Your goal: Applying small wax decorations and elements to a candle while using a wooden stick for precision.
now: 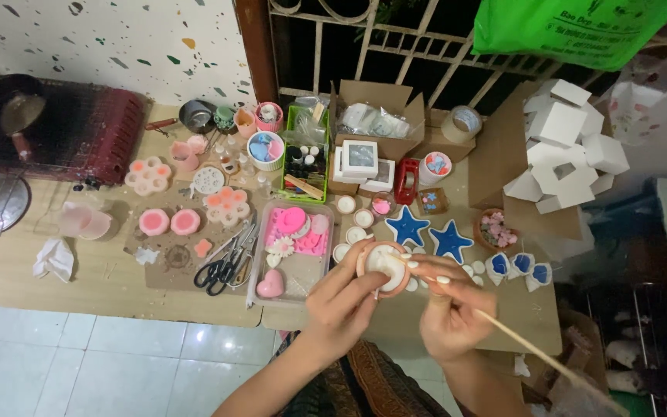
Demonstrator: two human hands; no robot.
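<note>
Both hands near table's (71, 286) front edge: left hand (345, 301) grips round pink mould (384, 266), right hand (445, 309) pinches thin stick (534, 351) into it. Clear floor below; blue stars (426, 232), tray (260, 274), scissors (221, 270) crowd behind.

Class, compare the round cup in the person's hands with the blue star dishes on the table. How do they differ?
The round cup is circular with a pinkish rim and white filling; the star dishes are five-pointed and blue. The cup is gripped by the left hand, off the table, while the right hand brings a thin stick to it; the stars lie untouched. Both are small and filled.
</note>
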